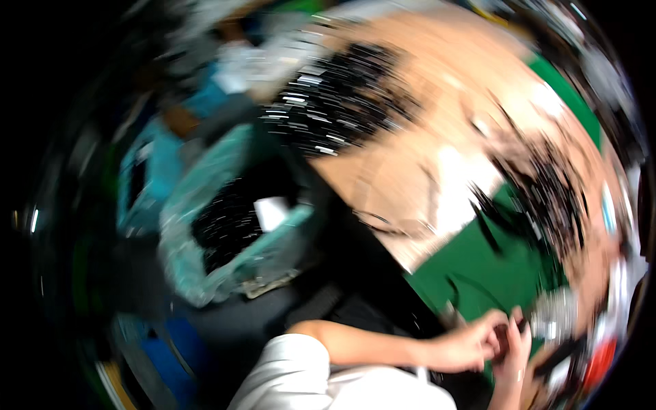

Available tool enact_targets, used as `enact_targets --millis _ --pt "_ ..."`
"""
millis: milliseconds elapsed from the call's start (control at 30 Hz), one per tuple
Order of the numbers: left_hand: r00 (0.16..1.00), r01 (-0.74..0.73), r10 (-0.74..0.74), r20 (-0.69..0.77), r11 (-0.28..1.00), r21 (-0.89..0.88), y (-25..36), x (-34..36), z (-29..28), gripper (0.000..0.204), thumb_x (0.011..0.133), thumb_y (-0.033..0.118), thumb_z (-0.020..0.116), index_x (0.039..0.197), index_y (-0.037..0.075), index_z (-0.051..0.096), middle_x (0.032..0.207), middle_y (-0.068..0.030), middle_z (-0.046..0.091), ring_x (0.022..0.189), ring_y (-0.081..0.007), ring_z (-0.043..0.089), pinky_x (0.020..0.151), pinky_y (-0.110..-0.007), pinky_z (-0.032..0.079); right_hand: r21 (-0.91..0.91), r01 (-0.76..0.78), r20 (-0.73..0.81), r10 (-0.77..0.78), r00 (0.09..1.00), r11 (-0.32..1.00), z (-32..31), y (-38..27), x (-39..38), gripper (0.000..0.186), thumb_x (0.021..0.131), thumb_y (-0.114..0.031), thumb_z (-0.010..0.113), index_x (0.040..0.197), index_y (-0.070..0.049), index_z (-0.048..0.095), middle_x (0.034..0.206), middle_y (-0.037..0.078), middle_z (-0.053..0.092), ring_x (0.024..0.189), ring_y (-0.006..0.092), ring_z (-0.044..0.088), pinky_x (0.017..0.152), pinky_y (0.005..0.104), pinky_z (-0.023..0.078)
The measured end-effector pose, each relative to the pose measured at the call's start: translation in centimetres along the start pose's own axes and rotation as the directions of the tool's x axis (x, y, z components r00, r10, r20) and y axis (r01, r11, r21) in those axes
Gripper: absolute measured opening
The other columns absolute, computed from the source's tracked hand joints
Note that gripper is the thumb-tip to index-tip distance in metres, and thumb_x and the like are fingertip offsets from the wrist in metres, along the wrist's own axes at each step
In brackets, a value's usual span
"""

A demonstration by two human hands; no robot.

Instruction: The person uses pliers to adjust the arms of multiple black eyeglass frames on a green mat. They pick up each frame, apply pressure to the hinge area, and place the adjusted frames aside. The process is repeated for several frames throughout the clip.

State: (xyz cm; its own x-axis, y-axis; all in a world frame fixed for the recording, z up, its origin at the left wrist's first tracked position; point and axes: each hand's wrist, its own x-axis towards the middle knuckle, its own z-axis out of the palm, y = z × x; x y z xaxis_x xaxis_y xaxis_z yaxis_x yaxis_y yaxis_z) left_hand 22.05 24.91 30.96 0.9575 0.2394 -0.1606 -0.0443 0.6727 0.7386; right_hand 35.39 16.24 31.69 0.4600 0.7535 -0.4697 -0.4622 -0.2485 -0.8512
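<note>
Motion smears much of the picture. Over the near edge of a green mat [471, 270], my left hand [468, 347] and my right hand [514, 352] come together at the lower right. Fingers of both hands are closed around a small dark piece [502, 339], too blurred to name. A thin black strip, perhaps a cable, lies on the mat just beyond them. Farther along, a loose heap of thin black strips [547, 195] spreads over the mat's edge and the wooden table [403, 178]. Beside my right hand stands a clear, see-through container [555, 316].
Left of the table, a bin lined with a greenish plastic bag [179, 256] holds many black pieces and a white slip [272, 213]. A big pile of shiny black parts [342, 96] covers the table's far left. Something red [601, 362] sits at the right edge.
</note>
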Motion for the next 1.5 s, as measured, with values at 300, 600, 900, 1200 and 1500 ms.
enact_targets --millis 300,600,900,1200,1500 --pt "0.981 0.179 -0.184 -0.064 0.981 -0.075 2.9 -1.0 0.3 0.047 0.082 -0.001 0.048 0.123 0.003 0.027 0.1 -0.0163 0.052 0.07 -0.0156 0.058 0.066 -0.027 0.05 -0.152 0.002 0.181 0.025 0.983 0.988 -1.2 -3.8 -1.5 0.024 0.083 -0.022 0.055 0.093 -0.001 0.049 0.079 0.004 0.055 0.071 0.0093 0.052 0.066 0.0229 0.044" --pt "0.968 0.252 -0.252 -0.017 0.968 -0.018 2.3 -2.2 0.1 0.04 0.082 -0.001 0.049 0.12 -0.002 0.036 0.098 -0.0158 0.054 0.071 -0.0146 0.06 0.065 -0.023 0.048 -0.681 0.154 0.494 0.294 0.818 0.716 -3.0 -4.3 -2.8 0.042 0.085 -0.032 0.048 0.105 0.005 0.046 0.083 0.021 0.056 0.076 0.0328 0.056 0.068 0.0362 0.044" --pt "0.948 0.311 -0.304 -0.094 0.949 0.059 2.3 -2.4 0.4 0.038 0.081 -0.003 0.05 0.117 -0.002 0.036 0.097 -0.0159 0.055 0.069 -0.0138 0.059 0.062 -0.023 0.047 -0.823 0.239 0.409 0.244 0.879 0.515 -2.4 -3.8 -1.8 0.032 0.081 -0.032 0.054 0.078 0.0 0.055 0.059 0.016 0.054 0.055 0.0314 0.055 0.051 0.0353 0.043" --pt "0.944 0.319 -0.314 -0.099 0.947 0.037 2.7 -1.6 0.9 0.04 0.082 -0.002 0.049 0.118 -0.002 0.035 0.098 -0.0165 0.054 0.07 -0.0141 0.058 0.064 -0.024 0.048 -0.76 0.088 0.511 0.509 0.693 0.644 -5.0 -5.4 -0.1 0.039 0.083 -0.038 0.05 0.089 0.0 0.054 0.069 0.015 0.056 0.062 0.0243 0.054 0.058 0.033 0.042" --pt "0.943 0.184 0.0 -0.333 0.833 0.522 6.1 -3.5 -0.8 0.038 0.08 -0.004 0.048 0.116 -0.008 0.038 0.096 -0.0154 0.056 0.07 -0.0139 0.058 0.066 -0.025 0.048 -0.573 0.161 0.105 -0.123 0.987 0.803 -5.0 1.6 0.4 0.024 0.083 -0.022 0.05 0.093 0.0 0.046 0.082 0.01 0.052 0.076 0.0191 0.051 0.071 0.0302 0.041"
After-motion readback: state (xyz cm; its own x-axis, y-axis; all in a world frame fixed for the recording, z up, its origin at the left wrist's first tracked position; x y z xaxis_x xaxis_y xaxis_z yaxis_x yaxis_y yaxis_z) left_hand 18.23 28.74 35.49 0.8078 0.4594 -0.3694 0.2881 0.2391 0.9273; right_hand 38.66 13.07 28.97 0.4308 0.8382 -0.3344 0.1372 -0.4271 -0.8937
